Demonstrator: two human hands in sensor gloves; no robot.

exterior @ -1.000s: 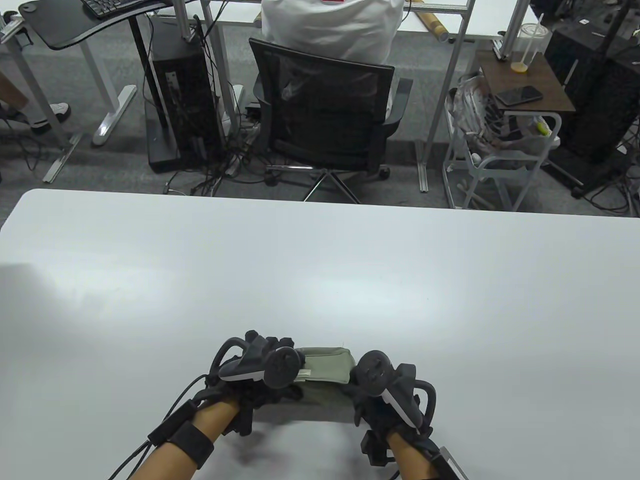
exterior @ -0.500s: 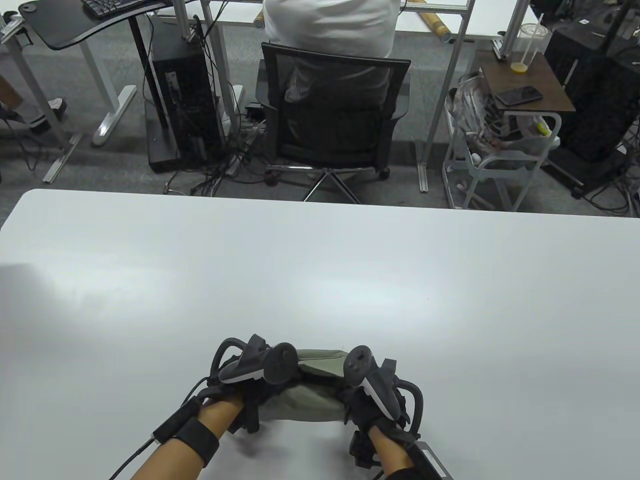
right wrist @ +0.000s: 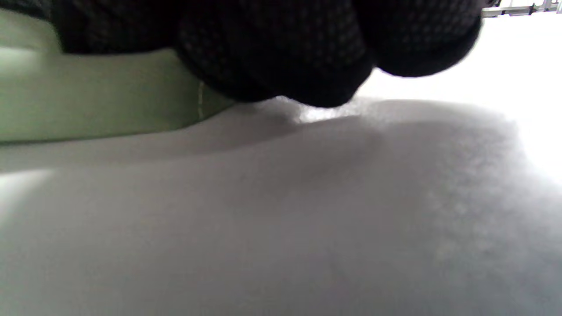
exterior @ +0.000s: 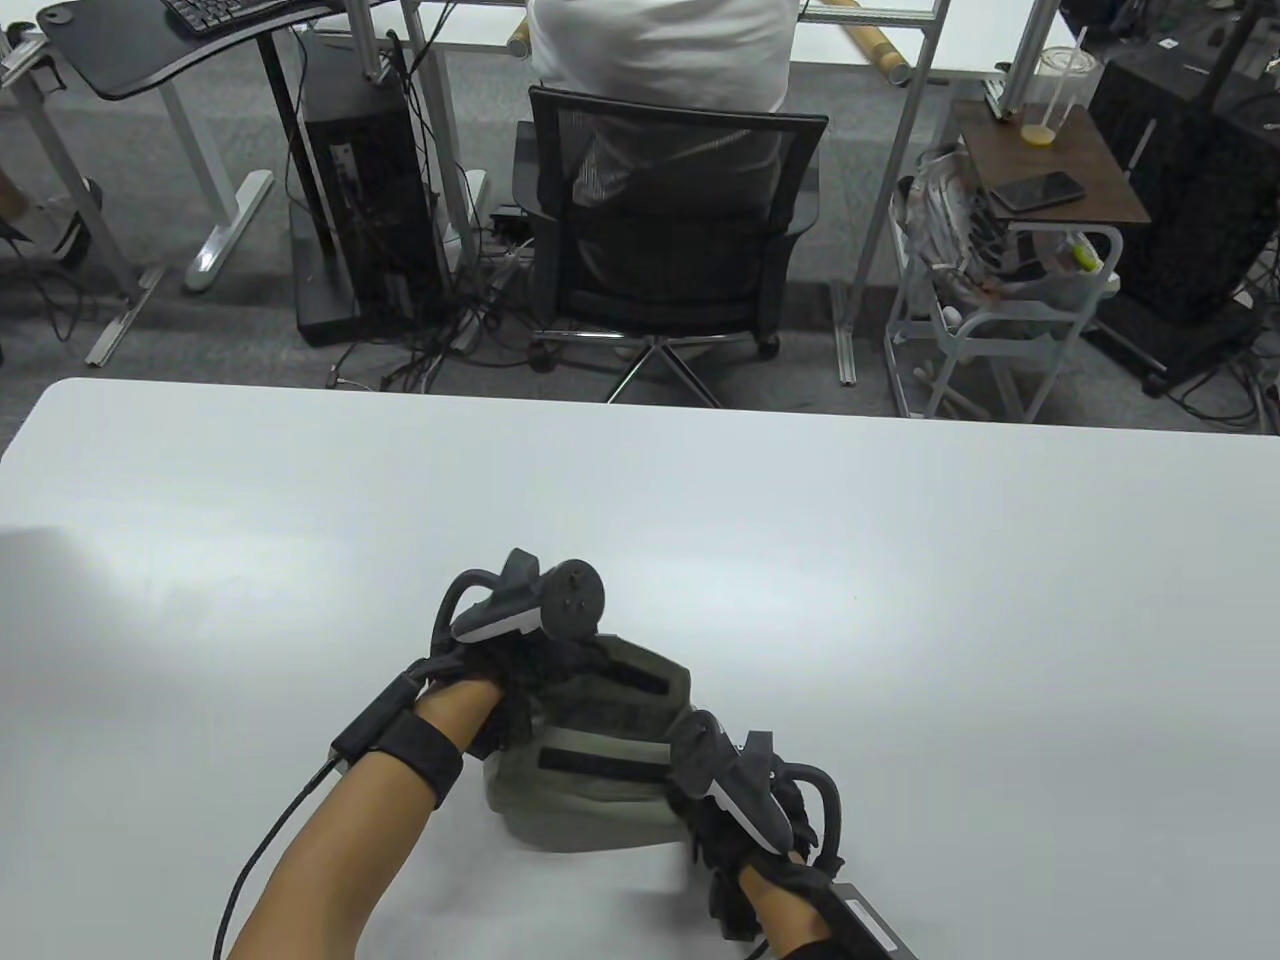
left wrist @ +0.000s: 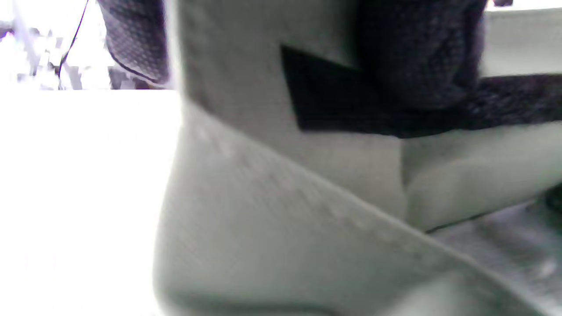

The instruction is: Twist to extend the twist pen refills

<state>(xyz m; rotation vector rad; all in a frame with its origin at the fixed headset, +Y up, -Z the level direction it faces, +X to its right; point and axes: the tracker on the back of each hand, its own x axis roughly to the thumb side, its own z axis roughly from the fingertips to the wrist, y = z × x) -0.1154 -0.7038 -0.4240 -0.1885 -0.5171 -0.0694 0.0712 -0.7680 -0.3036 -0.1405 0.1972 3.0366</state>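
An olive-green fabric pouch (exterior: 600,770) with black hook-and-loop strips lies on the white table (exterior: 900,600) near the front edge, its flap lifted open. My left hand (exterior: 520,680) grips the raised flap at its far left; the left wrist view shows the pouch (left wrist: 272,210) close up with gloved fingers (left wrist: 421,57) on a black strip. My right hand (exterior: 730,810) holds the pouch's near right corner; in the right wrist view its fingers (right wrist: 272,52) press on the green fabric (right wrist: 88,101). No pen shows.
Beyond the table's far edge a person sits in a black office chair (exterior: 670,230). A computer tower (exterior: 360,180) and cables stand at the left, a small cart (exterior: 1020,270) with a phone at the right.
My left hand has risen and moved away from me, pulling the pouch's flap open. My right hand slid nearer to me along the pouch. The black strips now show.
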